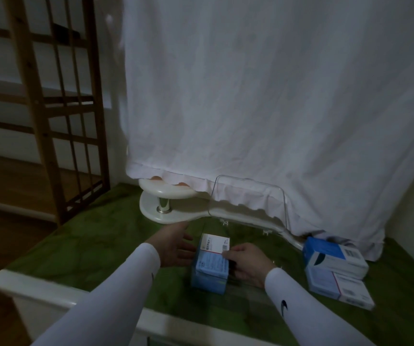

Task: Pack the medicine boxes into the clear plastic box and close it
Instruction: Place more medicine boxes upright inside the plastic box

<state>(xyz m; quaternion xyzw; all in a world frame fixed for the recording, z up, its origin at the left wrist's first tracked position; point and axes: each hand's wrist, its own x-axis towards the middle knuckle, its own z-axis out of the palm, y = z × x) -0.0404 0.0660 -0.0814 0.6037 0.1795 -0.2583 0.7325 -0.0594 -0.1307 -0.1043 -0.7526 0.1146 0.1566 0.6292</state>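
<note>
- The left hand [176, 245] is spread open with the palm turned inward, just left of the clear plastic box [238, 270]; whether it touches the box wall cannot be told.
- The right hand [247, 262] has its fingers [228, 255] curled onto the top edge of a white medicine box with a red stripe [214, 244], which stands at the left end of the clear box.
- A pale blue medicine box [209, 270] stands just in front of the white one, touching it, also at the left end of the clear box.
- The box's transparent lid [248, 196] is raised upright at the back, leaning toward the white cloth [263, 96] that hangs behind it.
- Two more medicine boxes lie outside, to the right of the clear box: a blue-and-white one [333, 254] resting on top of a white one [340, 289].
- Everything sits on a green cloth-covered table [88, 245].
- A white two-tier stand [163, 201] is at the back, partly under the hanging cloth.
- A wooden shelf frame [58, 108] stands to the left of the table.
- Both forearms wear white sleeves [116, 290].
</note>
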